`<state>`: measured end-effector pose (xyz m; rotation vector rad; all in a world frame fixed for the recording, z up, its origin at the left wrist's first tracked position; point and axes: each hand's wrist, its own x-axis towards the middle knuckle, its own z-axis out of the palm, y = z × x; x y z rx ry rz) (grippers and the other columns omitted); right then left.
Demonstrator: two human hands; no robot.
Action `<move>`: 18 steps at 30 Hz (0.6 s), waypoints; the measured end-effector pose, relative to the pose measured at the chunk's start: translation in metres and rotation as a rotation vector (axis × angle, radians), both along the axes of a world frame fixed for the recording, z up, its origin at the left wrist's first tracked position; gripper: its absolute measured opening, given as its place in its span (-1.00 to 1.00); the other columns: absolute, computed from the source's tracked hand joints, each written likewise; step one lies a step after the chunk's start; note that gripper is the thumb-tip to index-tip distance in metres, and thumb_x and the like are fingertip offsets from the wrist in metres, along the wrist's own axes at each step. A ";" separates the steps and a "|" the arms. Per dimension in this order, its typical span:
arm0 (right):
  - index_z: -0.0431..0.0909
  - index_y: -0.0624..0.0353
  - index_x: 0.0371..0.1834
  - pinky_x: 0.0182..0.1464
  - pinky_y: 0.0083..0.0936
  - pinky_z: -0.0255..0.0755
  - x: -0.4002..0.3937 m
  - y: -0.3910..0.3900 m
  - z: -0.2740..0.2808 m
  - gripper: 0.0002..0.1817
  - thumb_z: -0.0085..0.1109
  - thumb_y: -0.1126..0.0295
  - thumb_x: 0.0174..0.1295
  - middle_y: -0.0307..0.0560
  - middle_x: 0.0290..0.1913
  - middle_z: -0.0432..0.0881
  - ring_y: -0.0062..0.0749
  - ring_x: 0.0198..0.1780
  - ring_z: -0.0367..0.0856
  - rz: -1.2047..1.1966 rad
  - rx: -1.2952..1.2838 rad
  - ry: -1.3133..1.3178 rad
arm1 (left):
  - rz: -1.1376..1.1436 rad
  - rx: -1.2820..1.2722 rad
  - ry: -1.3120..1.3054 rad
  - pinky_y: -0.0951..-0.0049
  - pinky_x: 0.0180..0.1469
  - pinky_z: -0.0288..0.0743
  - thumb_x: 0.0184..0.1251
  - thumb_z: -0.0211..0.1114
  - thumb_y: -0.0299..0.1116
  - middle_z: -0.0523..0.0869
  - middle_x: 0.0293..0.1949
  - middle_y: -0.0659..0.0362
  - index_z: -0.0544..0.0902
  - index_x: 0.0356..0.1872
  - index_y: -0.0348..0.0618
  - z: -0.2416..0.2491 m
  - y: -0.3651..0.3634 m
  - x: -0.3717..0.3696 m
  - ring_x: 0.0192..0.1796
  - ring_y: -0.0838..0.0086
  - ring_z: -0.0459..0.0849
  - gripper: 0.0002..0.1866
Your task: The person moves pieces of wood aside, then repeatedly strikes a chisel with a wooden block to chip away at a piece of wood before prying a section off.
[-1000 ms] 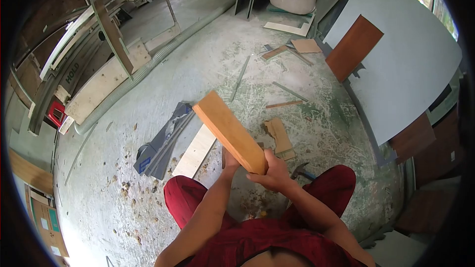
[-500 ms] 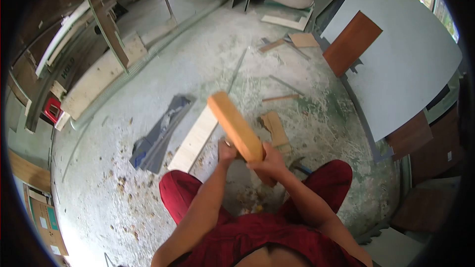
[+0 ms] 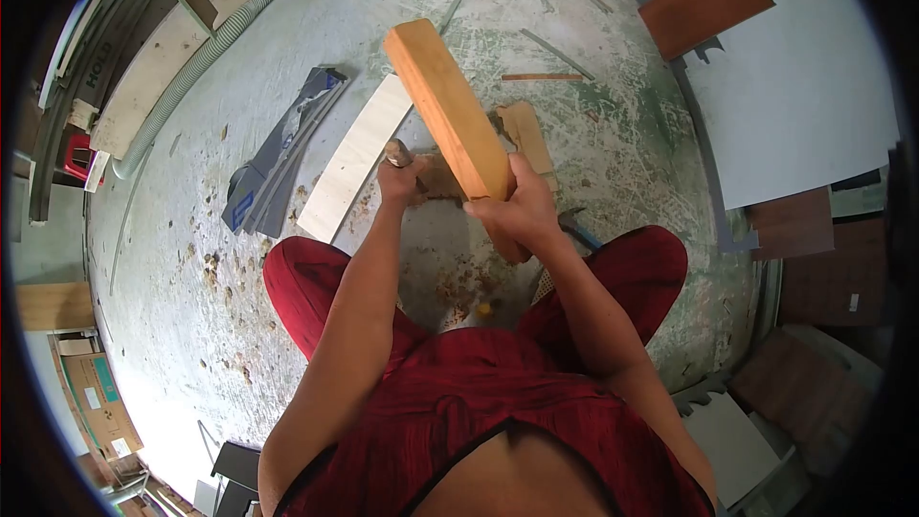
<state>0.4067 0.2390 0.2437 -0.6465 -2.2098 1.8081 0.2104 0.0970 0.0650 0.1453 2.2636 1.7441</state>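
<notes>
My right hand [image 3: 525, 203] is wrapped round the lower part of a long, squared wooden block [image 3: 445, 101], which is tilted with its far end up and to the left. Closed in my left hand [image 3: 400, 182] is what looks like a chisel [image 3: 397, 152], its round, worn handle end sticking up above the fist; the lower end is mostly hidden. A brown wood piece [image 3: 441, 176] lies low between my hands, partly covered by the block. Left of my left hand, a pale board [image 3: 354, 163] rests on the floor.
Grey strips [image 3: 282, 153] lie beyond the pale board. A blue-handled hammer [image 3: 581, 230] is by my right knee, and torn cardboard [image 3: 528, 139] lies ahead of it. Large white panels [image 3: 775, 105] stand at the right. A ribbed hose [image 3: 211, 53] runs along the upper left.
My view has tilted down, so the hands and floor things appear higher. The wooden block stays in my right hand, and the chisel in my left hand shows more clearly.
</notes>
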 end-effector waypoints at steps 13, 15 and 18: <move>0.32 0.21 -0.18 -0.26 -0.21 0.44 -0.005 -0.013 -0.026 -0.38 0.35 0.07 -0.22 0.11 -0.38 0.57 0.05 -0.30 0.59 0.238 0.488 -0.290 | -0.105 0.081 0.092 0.43 -0.13 0.53 0.00 0.44 -0.38 0.75 -0.24 0.14 0.65 -0.19 -0.24 0.026 0.007 0.023 -0.19 0.47 0.70 -0.68; 0.31 0.20 -0.19 -0.26 -0.17 0.43 -0.006 -0.014 -0.023 -0.39 0.34 0.06 -0.22 0.13 -0.38 0.57 0.07 -0.29 0.59 0.211 0.408 -0.163 | -0.093 0.117 0.082 0.44 -0.11 0.53 0.01 0.44 -0.39 0.75 -0.22 0.14 0.65 -0.18 -0.26 0.018 0.005 0.017 -0.17 0.47 0.70 -0.68; 0.32 0.20 -0.20 -0.24 -0.16 0.43 0.002 -0.021 0.001 -0.39 0.36 0.09 -0.25 0.16 -0.36 0.58 0.09 -0.27 0.59 0.096 0.156 0.137 | -0.063 0.033 0.020 0.43 -0.12 0.53 0.01 0.43 -0.41 0.75 -0.23 0.13 0.64 -0.18 -0.26 0.008 0.006 0.017 -0.18 0.48 0.70 -0.68</move>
